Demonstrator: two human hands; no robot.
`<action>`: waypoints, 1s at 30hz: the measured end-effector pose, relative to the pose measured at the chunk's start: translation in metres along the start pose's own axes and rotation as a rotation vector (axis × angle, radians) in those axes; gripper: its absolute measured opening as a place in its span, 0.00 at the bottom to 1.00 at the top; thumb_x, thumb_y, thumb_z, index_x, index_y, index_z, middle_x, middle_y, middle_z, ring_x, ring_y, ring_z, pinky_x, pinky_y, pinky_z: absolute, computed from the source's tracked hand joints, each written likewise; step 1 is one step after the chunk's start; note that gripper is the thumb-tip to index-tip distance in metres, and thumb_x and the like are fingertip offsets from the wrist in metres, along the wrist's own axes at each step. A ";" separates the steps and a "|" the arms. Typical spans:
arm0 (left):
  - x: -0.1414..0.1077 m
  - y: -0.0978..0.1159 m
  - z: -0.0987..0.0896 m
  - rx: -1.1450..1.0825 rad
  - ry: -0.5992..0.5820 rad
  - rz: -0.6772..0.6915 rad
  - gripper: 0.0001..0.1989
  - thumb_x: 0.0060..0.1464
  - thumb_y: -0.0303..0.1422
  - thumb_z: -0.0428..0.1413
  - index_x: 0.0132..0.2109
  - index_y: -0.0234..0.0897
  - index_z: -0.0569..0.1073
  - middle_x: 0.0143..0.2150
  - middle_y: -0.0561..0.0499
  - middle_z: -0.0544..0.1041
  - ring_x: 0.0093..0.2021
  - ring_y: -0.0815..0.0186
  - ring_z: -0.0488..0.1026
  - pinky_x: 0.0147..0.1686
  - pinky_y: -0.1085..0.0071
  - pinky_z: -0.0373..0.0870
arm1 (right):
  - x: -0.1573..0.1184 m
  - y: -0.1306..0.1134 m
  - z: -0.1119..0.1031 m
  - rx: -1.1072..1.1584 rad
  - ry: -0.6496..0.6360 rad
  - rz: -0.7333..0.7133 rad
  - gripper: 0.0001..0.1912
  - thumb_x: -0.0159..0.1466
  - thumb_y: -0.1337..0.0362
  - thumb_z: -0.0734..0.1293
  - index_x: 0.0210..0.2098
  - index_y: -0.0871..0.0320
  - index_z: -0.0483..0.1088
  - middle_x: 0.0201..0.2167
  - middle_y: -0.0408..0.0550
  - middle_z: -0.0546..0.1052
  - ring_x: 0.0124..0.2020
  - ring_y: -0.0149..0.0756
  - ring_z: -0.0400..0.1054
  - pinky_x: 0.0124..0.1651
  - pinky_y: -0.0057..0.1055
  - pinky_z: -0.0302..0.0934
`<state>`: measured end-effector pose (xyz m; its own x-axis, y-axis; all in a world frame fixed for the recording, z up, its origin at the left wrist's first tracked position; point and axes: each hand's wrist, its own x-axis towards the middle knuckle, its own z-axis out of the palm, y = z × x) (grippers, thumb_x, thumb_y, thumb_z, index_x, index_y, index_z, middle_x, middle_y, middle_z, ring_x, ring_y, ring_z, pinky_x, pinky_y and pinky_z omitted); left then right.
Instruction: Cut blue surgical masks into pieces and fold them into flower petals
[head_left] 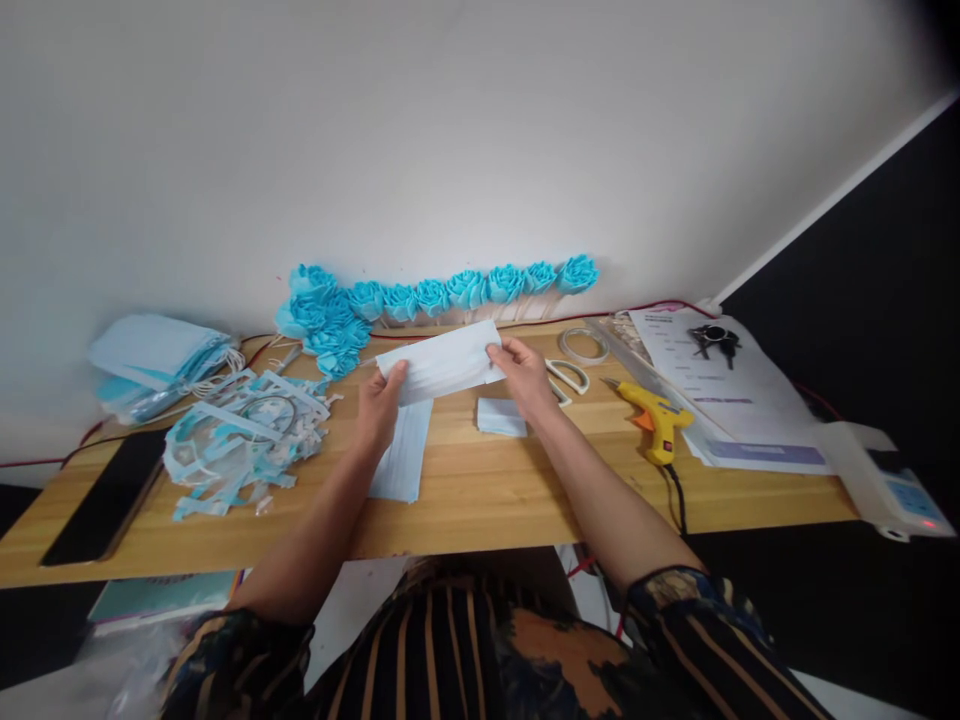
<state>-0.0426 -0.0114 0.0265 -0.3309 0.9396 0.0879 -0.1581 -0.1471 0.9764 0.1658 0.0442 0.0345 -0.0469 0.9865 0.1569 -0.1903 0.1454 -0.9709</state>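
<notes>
A pale blue pleated mask sheet [441, 365] is stretched between my two hands above the table. My left hand [381, 402] pinches its left end, thumb on top. At the opposite end, my right hand [520, 375] grips the upper corner between thumb and fingers. Below my left hand lies another pale blue mask sheet [405, 455], partly hidden by the hand and the held sheet. A small folded blue piece [501, 417] rests on the wood under my right wrist. Beside that wrist are scissors [568, 380], of which the white handles show.
Blue flowers [466, 289] line the wall. On the left are stacked masks [154, 355], cut strips [232, 430] and a phone [109, 495]. To the right lie a tape roll [584, 346], a yellow glue gun [654, 420], papers [705, 350], keys [716, 338] and a power strip [892, 480].
</notes>
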 end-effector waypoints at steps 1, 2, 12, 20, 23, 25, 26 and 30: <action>0.000 -0.001 0.001 0.022 0.023 0.013 0.22 0.48 0.49 0.64 0.37 0.32 0.79 0.34 0.48 0.80 0.38 0.62 0.75 0.42 0.68 0.71 | -0.001 0.000 0.000 -0.032 0.001 -0.022 0.20 0.55 0.44 0.71 0.33 0.54 0.74 0.27 0.40 0.74 0.31 0.32 0.64 0.36 0.28 0.59; 0.000 -0.001 0.001 0.045 0.036 0.025 0.20 0.48 0.47 0.65 0.36 0.33 0.79 0.32 0.49 0.79 0.36 0.63 0.74 0.40 0.69 0.70 | -0.003 0.000 0.000 -0.074 0.017 -0.050 0.21 0.57 0.43 0.69 0.30 0.55 0.73 0.26 0.39 0.72 0.30 0.32 0.63 0.36 0.28 0.57; -0.005 -0.008 0.004 0.289 0.106 0.168 0.18 0.55 0.40 0.60 0.23 0.36 0.66 0.22 0.56 0.61 0.25 0.72 0.57 0.24 0.74 0.53 | -0.012 -0.002 0.000 -0.657 0.233 -0.333 0.25 0.66 0.44 0.61 0.20 0.53 0.56 0.17 0.40 0.58 0.24 0.33 0.51 0.33 0.32 0.48; -0.006 0.007 0.004 0.389 0.165 0.272 0.19 0.55 0.36 0.60 0.21 0.36 0.64 0.21 0.56 0.55 0.25 0.71 0.53 0.24 0.72 0.50 | -0.014 -0.004 0.000 -0.686 0.235 -0.363 0.25 0.66 0.45 0.61 0.20 0.53 0.55 0.18 0.40 0.57 0.25 0.32 0.50 0.33 0.32 0.49; -0.007 0.013 0.004 0.391 0.096 0.312 0.14 0.56 0.34 0.60 0.25 0.36 0.69 0.22 0.56 0.60 0.27 0.70 0.57 0.27 0.73 0.53 | -0.013 -0.004 0.000 -0.619 0.253 -0.331 0.28 0.65 0.42 0.61 0.20 0.54 0.53 0.18 0.39 0.56 0.25 0.31 0.49 0.32 0.31 0.50; -0.008 0.013 0.004 0.405 0.075 0.293 0.13 0.57 0.33 0.58 0.26 0.36 0.69 0.23 0.56 0.61 0.27 0.70 0.58 0.28 0.73 0.54 | -0.010 -0.003 0.000 -0.527 0.264 -0.301 0.30 0.63 0.39 0.62 0.19 0.54 0.53 0.18 0.39 0.55 0.25 0.30 0.50 0.31 0.30 0.50; -0.008 0.012 0.004 0.414 0.092 0.277 0.14 0.58 0.33 0.58 0.25 0.36 0.68 0.22 0.57 0.60 0.26 0.70 0.57 0.27 0.73 0.53 | -0.008 -0.002 0.000 -0.464 0.270 -0.275 0.31 0.62 0.37 0.62 0.19 0.54 0.54 0.18 0.39 0.56 0.25 0.30 0.51 0.30 0.30 0.50; -0.002 0.004 -0.001 0.416 0.180 0.258 0.20 0.60 0.36 0.56 0.23 0.38 0.59 0.23 0.58 0.55 0.26 0.71 0.54 0.27 0.73 0.52 | -0.002 0.001 0.000 -0.174 0.229 -0.047 0.34 0.58 0.30 0.59 0.21 0.54 0.65 0.16 0.40 0.62 0.19 0.30 0.55 0.24 0.31 0.50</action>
<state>-0.0439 -0.0139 0.0302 -0.4707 0.8158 0.3361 0.3202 -0.1970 0.9266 0.1661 0.0424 0.0329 0.1842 0.9669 0.1765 -0.0153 0.1824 -0.9831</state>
